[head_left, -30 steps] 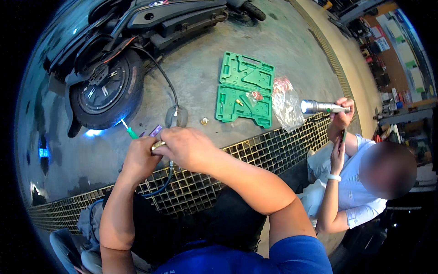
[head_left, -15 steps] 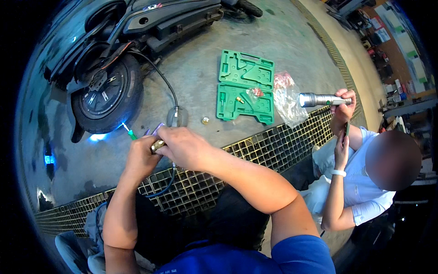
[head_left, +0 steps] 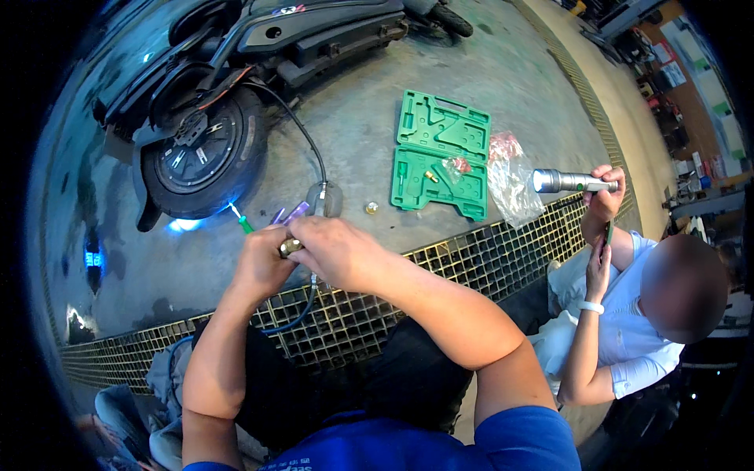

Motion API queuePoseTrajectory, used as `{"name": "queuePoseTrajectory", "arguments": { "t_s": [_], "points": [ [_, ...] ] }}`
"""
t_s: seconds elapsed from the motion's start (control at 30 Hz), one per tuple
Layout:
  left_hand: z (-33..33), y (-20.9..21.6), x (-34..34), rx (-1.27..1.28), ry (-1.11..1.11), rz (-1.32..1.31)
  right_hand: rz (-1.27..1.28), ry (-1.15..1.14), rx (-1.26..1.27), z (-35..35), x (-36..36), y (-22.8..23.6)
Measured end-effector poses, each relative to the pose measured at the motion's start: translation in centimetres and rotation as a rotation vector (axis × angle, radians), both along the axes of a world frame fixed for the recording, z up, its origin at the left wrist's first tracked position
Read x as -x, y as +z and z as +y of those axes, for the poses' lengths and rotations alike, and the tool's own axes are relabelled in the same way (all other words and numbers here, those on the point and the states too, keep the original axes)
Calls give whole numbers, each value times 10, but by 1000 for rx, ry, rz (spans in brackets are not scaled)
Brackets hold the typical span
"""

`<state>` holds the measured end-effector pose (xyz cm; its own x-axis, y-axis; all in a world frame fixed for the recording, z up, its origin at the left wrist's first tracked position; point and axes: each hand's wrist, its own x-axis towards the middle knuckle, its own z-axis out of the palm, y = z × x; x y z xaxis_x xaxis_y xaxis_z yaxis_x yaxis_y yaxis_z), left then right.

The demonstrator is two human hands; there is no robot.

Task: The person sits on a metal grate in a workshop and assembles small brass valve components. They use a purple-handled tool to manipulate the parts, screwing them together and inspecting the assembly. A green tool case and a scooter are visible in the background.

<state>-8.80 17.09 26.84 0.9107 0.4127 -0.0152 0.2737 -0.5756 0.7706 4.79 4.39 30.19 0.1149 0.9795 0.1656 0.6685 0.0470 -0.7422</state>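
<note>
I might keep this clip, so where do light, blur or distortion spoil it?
Head view: the flashlight lens is blown white; glare whitens the floor near the scooter wheel; the co-worker's head is blurred out; the floor grating bends toward the dark rim; the left hand and right hand look fairly clear.

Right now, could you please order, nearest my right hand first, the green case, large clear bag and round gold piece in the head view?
1. Round gold piece, upper right.
2. Green case, open, farther right.
3. Large clear bag, right of it.
</note>
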Motion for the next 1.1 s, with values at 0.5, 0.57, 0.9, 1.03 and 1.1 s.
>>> {"name": "queuePoseTrajectory", "arguments": {
  "t_s": [0.5,0.57,0.9,1.03,1.1],
  "points": [
    [-3,-7,-4,105,-28,-106,-236,-64,280,-1,1,34],
    [-6,-8,-6,125,-9,-126,-203,-78,151,-6,2,33],
    [-3,-20,-10,39,2,-49,-280,-23,62,-2,1,24],
    [-1,-19,-10,45,2,15,-344,-78,356,3,3,30],
    [0,-22,-9,35,-8,9,-309,-94,297,6,4,33]
  ]
}}
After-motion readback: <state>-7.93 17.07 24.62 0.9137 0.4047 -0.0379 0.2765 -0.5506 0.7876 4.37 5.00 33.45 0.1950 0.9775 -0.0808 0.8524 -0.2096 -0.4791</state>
